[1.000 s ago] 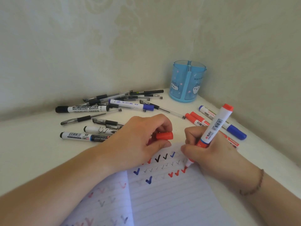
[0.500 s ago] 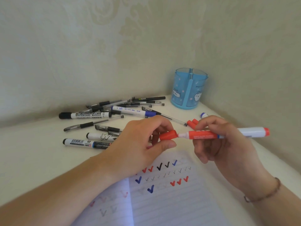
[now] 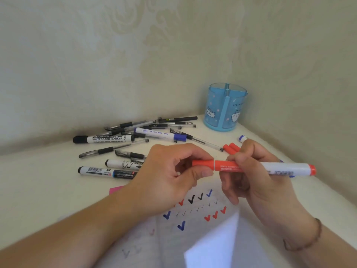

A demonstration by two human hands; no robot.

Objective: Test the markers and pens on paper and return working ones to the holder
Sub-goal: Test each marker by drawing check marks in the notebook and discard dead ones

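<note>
While both hands' grip pinches red marker and cap, blue holder looks empty

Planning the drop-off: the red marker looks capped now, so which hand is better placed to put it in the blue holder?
Probably the right hand: it grips the red marker by its barrel, nearer the blue holder. The left hand only pinches the cap.

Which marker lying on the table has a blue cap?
The white marker with a blue cap, lying in the pile behind the left hand. The whiteboard marker beside it has a black cap.
</note>
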